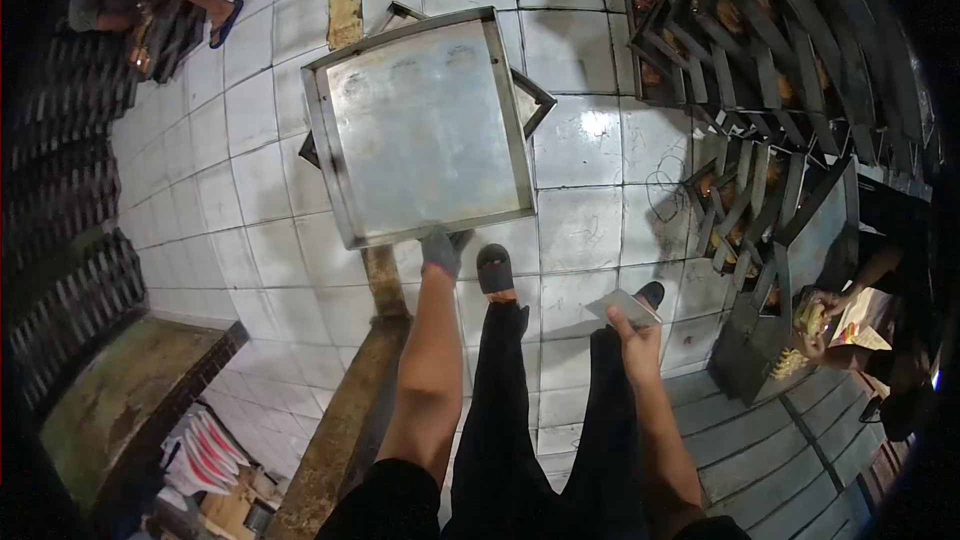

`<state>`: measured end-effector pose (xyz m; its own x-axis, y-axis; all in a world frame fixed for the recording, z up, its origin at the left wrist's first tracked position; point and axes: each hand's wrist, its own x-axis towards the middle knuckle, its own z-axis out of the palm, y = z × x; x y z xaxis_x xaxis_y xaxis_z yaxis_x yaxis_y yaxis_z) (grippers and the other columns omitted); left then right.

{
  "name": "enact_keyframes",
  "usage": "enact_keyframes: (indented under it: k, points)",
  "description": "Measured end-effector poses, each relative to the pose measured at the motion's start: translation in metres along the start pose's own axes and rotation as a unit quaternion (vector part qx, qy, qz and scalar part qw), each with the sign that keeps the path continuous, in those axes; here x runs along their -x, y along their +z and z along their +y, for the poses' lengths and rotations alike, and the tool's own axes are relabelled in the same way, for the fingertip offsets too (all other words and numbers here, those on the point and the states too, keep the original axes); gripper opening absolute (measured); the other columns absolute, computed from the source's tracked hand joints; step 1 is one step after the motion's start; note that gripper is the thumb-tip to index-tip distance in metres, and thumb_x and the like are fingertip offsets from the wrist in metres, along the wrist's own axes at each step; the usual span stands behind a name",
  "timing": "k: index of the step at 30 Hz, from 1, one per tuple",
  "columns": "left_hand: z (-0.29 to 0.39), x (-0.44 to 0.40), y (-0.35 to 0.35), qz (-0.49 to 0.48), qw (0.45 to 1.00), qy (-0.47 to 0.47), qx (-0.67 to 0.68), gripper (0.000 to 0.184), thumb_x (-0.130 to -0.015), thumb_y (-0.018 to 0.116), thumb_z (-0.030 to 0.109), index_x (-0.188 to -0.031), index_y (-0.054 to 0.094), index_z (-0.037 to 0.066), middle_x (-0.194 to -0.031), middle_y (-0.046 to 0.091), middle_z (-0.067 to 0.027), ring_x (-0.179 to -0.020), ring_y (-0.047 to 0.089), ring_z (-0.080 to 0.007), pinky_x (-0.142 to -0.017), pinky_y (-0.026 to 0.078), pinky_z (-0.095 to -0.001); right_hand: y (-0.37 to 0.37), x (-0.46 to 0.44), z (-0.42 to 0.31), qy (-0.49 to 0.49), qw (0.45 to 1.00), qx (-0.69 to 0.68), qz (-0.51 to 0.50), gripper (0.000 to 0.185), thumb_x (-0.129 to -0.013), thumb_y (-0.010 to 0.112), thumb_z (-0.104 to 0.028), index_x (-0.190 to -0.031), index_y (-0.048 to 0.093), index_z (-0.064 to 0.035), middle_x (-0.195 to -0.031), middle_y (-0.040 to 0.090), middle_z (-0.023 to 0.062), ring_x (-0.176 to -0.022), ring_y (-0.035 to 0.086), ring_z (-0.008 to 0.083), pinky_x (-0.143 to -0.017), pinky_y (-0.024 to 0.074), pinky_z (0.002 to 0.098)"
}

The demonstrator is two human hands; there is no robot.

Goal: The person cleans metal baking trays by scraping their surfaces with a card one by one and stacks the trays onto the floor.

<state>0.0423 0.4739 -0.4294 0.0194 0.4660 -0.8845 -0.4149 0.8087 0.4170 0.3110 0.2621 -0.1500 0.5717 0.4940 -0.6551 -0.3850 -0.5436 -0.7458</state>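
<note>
A square, shallow metal tray with a raised rim lies in front of me, its inner surface bare and slightly stained. It rests crosswise over another metal tray, whose corners stick out from beneath. My left hand, in a grey glove, is at the near rim of the upper tray, with its fingers closed over the edge and partly hidden. A flat, rectangular metal scraper is held in my ungloved right hand, off to the right of the tray and above the tiles, with the thumb on top.
Stacked metal trays with brownish baked-looking pieces line the right side. There, a co-worker's hands hold pale yellow pieces. Another person's sandalled foot is at the upper left. A worn ledge and red-and-white packages are lower left.
</note>
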Motion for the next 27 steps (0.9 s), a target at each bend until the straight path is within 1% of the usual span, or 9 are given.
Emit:
enact_keyframes:
  k: [3,7,11,15,17,19,21,23,27]
  points:
    - [-0.002,0.012,0.005,0.001,1.0,-0.012,-0.013,0.031,-0.105,0.048,0.025,-0.116,0.061,-0.001,-0.113,0.069,-0.0202,-0.104,0.069,-0.0361,-0.091,0.062,-0.0501,-0.018,0.007,0.004,0.0,1.0,0.019,-0.012,0.02,-0.094,0.078,-0.015,-0.103,0.069,0.0,-0.088,0.066,0.0005,-0.082,0.056,0.0083,-0.075,0.0441,0.0251]
    - [0.014,0.039,0.002,0.008,0.988,-0.132,-0.073,0.054,-0.103,0.055,0.047,-0.128,0.055,-0.001,-0.111,0.068,-0.0189,-0.104,0.068,-0.0341,-0.09,0.059,-0.0499,-0.043,0.01,0.024,0.002,1.0,0.014,-0.003,0.025,-0.093,0.08,-0.018,-0.107,0.07,-0.0004,-0.091,0.066,0.002,-0.082,0.057,0.0102,-0.076,0.045,0.0259]
    - [-0.021,0.135,0.082,-0.182,0.934,-0.137,-0.274,0.06,-0.102,0.056,0.05,-0.135,0.052,0.0,-0.121,0.067,-0.0186,-0.107,0.068,-0.0325,-0.091,0.057,-0.0468,-0.088,0.023,0.025,0.012,1.0,-0.023,0.009,0.034,-0.093,0.079,-0.018,-0.118,0.066,0.0012,-0.107,0.072,0.0046,-0.1,0.066,0.014,-0.091,0.0511,0.0294]
    - [-0.153,0.256,0.219,-0.342,0.849,-0.188,-0.355,0.045,-0.105,0.057,0.033,-0.142,0.053,0.008,-0.13,0.065,-0.0137,-0.117,0.065,-0.0276,-0.098,0.055,-0.0432,-0.177,0.059,0.013,-0.004,0.989,-0.088,0.115,0.035,-0.094,0.079,-0.017,-0.12,0.067,0.0026,-0.112,0.073,0.0077,-0.103,0.067,0.0163,-0.091,0.0519,0.0306]
    - [-0.234,0.318,0.285,-0.438,0.782,-0.198,-0.397,0.05,-0.103,0.061,0.031,-0.146,0.05,0.009,-0.134,0.064,-0.0084,-0.122,0.062,-0.0219,-0.102,0.051,-0.0394,-0.246,0.07,0.016,0.021,0.982,-0.118,0.147,0.033,-0.092,0.08,-0.015,-0.118,0.068,0.0018,-0.113,0.073,0.0084,-0.101,0.068,0.0168,-0.091,0.0526,0.0317]
    - [-0.334,0.361,0.331,-0.534,0.711,-0.144,-0.435,0.055,-0.101,0.065,0.032,-0.148,0.049,0.009,-0.139,0.061,-0.0054,-0.126,0.058,-0.019,-0.105,0.047,-0.0364,-0.318,0.088,0.006,0.059,0.946,-0.164,0.273,0.035,-0.091,0.081,-0.013,-0.12,0.067,0.0008,-0.112,0.073,0.0071,-0.099,0.068,0.0164,-0.09,0.0533,0.0318]
    - [-0.416,0.409,0.385,-0.525,0.714,-0.192,-0.422,0.054,-0.1,0.065,0.033,-0.147,0.051,0.01,-0.142,0.059,-0.0045,-0.13,0.054,-0.0185,-0.107,0.045,-0.0358,-0.402,0.096,0.033,-0.002,0.916,-0.238,0.324,0.042,-0.093,0.079,-0.016,-0.127,0.058,-0.0012,-0.11,0.07,0.0077,-0.097,0.066,0.0189,-0.087,0.0523,0.0345]
    - [-0.509,0.43,0.422,-0.454,0.787,-0.243,-0.341,0.057,-0.098,0.067,0.034,-0.149,0.051,0.011,-0.144,0.057,-0.0032,-0.133,0.052,-0.0184,-0.107,0.044,-0.0361,-0.466,0.101,0.019,-0.04,0.888,-0.273,0.368,0.045,-0.092,0.08,-0.015,-0.129,0.056,-0.0021,-0.114,0.067,0.0081,-0.102,0.065,0.0198,-0.09,0.0513,0.0357]
    - [-0.65,0.43,0.474,-0.345,0.84,-0.285,-0.307,0.055,-0.096,0.07,0.032,-0.145,0.054,0.012,-0.142,0.059,-0.0017,-0.132,0.051,-0.0181,-0.108,0.042,-0.0359,-0.557,0.131,0.015,-0.032,0.859,-0.295,0.417,0.052,-0.092,0.079,-0.011,-0.135,0.05,-0.0019,-0.12,0.064,0.0067,-0.107,0.062,0.0206,-0.098,0.0471,0.0376]
